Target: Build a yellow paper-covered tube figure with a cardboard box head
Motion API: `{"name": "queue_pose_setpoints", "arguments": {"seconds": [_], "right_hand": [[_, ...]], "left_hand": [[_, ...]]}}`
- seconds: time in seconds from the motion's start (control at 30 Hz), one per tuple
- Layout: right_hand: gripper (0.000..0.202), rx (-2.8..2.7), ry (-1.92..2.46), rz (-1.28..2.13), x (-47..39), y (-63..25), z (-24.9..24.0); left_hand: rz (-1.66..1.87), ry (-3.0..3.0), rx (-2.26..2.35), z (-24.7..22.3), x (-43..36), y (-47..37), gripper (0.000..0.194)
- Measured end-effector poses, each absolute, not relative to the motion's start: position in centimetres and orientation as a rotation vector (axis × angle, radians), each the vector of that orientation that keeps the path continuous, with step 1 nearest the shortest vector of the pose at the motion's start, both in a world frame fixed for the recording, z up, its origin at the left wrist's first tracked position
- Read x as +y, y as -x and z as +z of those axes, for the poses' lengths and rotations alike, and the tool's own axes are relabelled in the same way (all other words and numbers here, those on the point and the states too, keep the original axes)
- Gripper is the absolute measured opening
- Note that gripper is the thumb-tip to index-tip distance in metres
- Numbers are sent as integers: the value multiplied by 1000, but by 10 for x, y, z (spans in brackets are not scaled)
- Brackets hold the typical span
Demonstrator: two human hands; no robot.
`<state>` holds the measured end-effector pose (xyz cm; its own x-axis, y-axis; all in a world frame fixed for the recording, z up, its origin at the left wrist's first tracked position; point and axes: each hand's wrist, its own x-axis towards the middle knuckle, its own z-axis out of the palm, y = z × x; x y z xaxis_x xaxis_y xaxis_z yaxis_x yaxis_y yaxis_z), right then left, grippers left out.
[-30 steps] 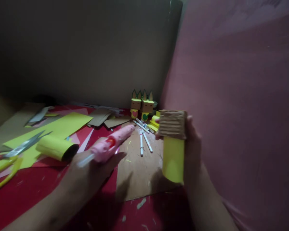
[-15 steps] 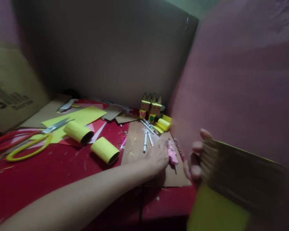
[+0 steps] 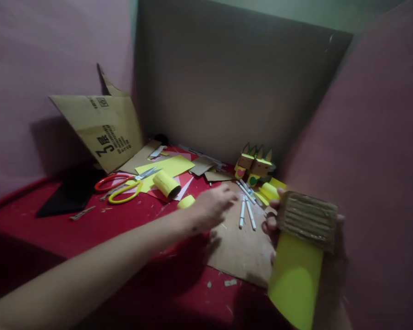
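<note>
My left hand (image 3: 214, 207) hovers over the left edge of a flat cardboard sheet (image 3: 241, 254), fingers stretched and holding nothing. It partly covers a yellow paper tube (image 3: 186, 201) behind it. My right hand (image 3: 272, 222) grips a craft figure: a ridged cardboard block (image 3: 309, 222) on top of a yellow paper tube body (image 3: 296, 279). Several white markers (image 3: 242, 213) lie on the sheet between the hands. Beyond them stand two small cardboard figures (image 3: 253, 166) with pointed ears and yellow bodies bearing hearts. Beside these figures is curled yellow paper (image 3: 269, 190).
Scissors with red and yellow handles (image 3: 125, 195) lie at the left by another yellow tube (image 3: 167, 185) and yellow paper (image 3: 179, 165). A cardboard box (image 3: 106, 128) and a dark flat object (image 3: 70, 195) are further left. Walls enclose the red-covered table (image 3: 137, 229).
The view has swung left. My left hand has moved away from beside the pink glue gun, which no longer shows. My right hand has tilted the craft figure, so its ridged side faces me.
</note>
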<state>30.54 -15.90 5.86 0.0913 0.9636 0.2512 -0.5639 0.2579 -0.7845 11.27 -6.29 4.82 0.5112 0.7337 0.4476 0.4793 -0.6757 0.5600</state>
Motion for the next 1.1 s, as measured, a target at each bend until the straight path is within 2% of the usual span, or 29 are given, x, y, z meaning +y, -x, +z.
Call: {"name": "queue_pose_setpoints", "arguments": {"seconds": [0.1,0.2,0.33,0.4,0.57,0.77,0.83,0.97,1.1], "right_hand": [[56,-856,506,1303,-147,-299,47],[54,-868,528,1388,-133,-302,39],[52,-880,591,1396,-119,-297,41],[52,-892,623,1400,-115,-292,46],[50,-876,652,1518,-100,-285,50],[48,-801,598,1669,-87,-287,36],[48,-802,564,1690,-87,-287,32],[51,-804,531,1715,-89,-289,28],[52,-796,525,1724,-91,-288,28]], "left_hand": [[978,-2423,1151,62,-37,-44,37],[665,-2685,1407,58,-9,18,57],[314,-2828,1513,33,12,58,67],[258,-2846,1502,21,17,59,65],[415,-2875,1451,12,26,57,41],[422,-2793,1417,17,22,66,35],[400,-2662,1349,24,13,64,36],[362,-2337,1387,40,-3,58,50],[301,-2254,1402,38,-5,56,58]]}}
